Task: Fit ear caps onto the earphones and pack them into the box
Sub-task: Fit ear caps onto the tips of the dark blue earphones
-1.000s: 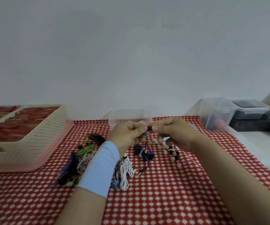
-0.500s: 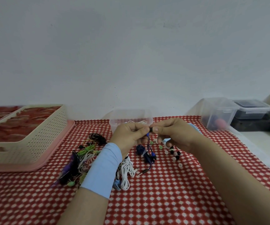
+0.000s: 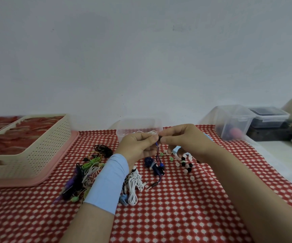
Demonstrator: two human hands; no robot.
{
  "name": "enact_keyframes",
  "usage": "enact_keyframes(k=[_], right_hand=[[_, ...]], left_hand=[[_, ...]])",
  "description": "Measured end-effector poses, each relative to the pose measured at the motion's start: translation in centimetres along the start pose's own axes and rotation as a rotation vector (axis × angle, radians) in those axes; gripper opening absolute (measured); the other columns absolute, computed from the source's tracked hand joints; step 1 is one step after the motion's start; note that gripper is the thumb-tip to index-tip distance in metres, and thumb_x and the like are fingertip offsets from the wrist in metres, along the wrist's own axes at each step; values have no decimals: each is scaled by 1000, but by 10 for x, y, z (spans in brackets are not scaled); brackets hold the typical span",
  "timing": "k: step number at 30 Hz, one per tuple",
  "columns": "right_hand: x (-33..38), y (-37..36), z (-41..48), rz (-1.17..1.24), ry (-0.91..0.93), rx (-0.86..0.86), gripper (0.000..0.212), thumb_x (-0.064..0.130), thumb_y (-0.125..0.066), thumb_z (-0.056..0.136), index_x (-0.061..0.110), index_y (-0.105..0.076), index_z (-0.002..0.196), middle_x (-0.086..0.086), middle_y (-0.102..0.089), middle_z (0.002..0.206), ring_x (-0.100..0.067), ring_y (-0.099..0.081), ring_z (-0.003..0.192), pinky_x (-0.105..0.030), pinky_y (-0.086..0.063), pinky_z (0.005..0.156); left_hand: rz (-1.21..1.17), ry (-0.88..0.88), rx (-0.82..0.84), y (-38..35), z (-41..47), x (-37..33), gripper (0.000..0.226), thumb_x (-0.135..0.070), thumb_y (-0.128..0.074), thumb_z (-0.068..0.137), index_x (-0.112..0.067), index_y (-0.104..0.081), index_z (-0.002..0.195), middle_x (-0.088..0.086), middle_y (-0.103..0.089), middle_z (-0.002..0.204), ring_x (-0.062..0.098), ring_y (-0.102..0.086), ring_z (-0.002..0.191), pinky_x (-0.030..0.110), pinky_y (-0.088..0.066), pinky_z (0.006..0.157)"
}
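My left hand (image 3: pixel 138 146) pinches the bud end of a dark blue earphone (image 3: pixel 156 166), whose coiled cord hangs down to the red checked cloth. My right hand (image 3: pixel 185 140) pinches a small black ear cap (image 3: pixel 159 138) against that bud, fingertips of both hands meeting above the table. Loose ear caps (image 3: pixel 185 163) in black, white and green lie under my right hand. A clear plastic box (image 3: pixel 139 126) stands just behind my hands with a white cord showing inside. A pile of tangled earphones (image 3: pixel 89 171) lies left of my left forearm, and a white earphone (image 3: pixel 134 185) beside it.
A cream perforated basket (image 3: pixel 41 151) on a pink tray (image 3: pixel 54 169) fills the left side. Clear lidded containers (image 3: pixel 234 123) and a dark box (image 3: pixel 271 132) stand at the right on a white surface. A white wall closes the back.
Both hands have stayed joined at the fingertips, shifting only slightly while working the black cap on the blue earphone's bud. Nothing else moved.
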State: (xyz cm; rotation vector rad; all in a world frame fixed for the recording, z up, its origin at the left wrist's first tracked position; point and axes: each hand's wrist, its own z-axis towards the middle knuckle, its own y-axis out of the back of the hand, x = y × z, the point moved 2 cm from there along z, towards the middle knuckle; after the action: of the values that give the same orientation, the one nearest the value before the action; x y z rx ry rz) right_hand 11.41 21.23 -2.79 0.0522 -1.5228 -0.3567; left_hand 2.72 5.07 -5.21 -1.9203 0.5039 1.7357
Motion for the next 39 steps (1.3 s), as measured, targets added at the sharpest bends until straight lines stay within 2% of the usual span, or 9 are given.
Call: enact_keyframes(k=[5, 14, 19, 21, 23, 26, 30, 33, 39], right_hand=[[-2, 2, 2, -77, 19, -50, 7, 12, -75, 91, 10, -79, 96, -8, -78, 86, -18, -69, 65, -29, -54, 51], [-4, 3, 3, -33, -1, -35, 7, 8, -77, 87, 7, -81, 94, -11, -77, 81, -22, -67, 68, -31, -54, 53], [-2, 6, 0, -56, -75, 15, 18, 15, -74, 92, 17, -76, 110, -2, -79, 89, -20, -72, 68, -29, -54, 53], [-3, 13, 1, -207, -105, 28, 18, 22, -72, 93, 22, -73, 112, 2, -79, 93, -18, -72, 66, -25, -52, 51], [-10, 24, 4, -506, -123, 7, 9, 20, -74, 91, 25, -78, 97, 7, -78, 89, -11, -69, 64, -21, -54, 55], [-24, 34, 9, -783, -240, 41, 15, 18, -80, 84, 33, -80, 80, 10, -77, 89, -11, -71, 80, -23, -60, 70], [-32, 25, 10, -909, -313, 102, 14, 24, -82, 82, 24, -83, 96, 8, -77, 96, -9, -68, 90, -23, -55, 84], [-31, 23, 10, -930, -317, 131, 16, 28, -81, 82, 23, -83, 97, 9, -77, 97, -8, -68, 90, -24, -54, 86], [-30, 20, 9, -974, -277, 170, 22, 24, -81, 83, 28, -81, 105, 11, -74, 104, -7, -65, 93, -24, -54, 88]], left_hand=[[23, 7, 60, -2, -3, -4, 17, -11, -70, 88, -3, -72, 103, 8, -75, 90, 18, -73, 78, 25, -58, 68], [228, -104, 18, -4, -4, -10, 18, -1, -72, 85, -5, -70, 103, 12, -75, 87, 17, -72, 73, 26, -60, 68], [428, -172, 51, -5, -4, -12, 30, -5, -69, 87, -19, -65, 114, 9, -72, 91, 18, -72, 80, 28, -60, 71], [484, -169, 64, -4, -4, -12, 33, -6, -68, 89, -21, -63, 118, 8, -68, 94, 20, -72, 81, 27, -61, 72], [517, -143, 85, -4, -4, -11, 36, -6, -63, 92, -22, -63, 124, 7, -62, 94, 19, -70, 79, 26, -60, 71], [611, -115, 129, -3, -6, -10, 35, -5, -55, 95, -22, -67, 123, 4, -66, 94, 17, -70, 83, 21, -59, 76], [647, -103, 155, -4, -7, -11, 27, -7, -65, 89, -22, -72, 111, 5, -67, 97, 17, -72, 87, 28, -60, 82], [619, -96, 152, -2, -6, -9, 27, -4, -70, 85, -20, -71, 107, 9, -67, 102, 21, -72, 92, 34, -60, 84], [528, -107, 109, -1, -8, -10, 25, 4, -69, 85, -14, -71, 102, 5, -72, 91, 14, -74, 79, 18, -58, 71]])
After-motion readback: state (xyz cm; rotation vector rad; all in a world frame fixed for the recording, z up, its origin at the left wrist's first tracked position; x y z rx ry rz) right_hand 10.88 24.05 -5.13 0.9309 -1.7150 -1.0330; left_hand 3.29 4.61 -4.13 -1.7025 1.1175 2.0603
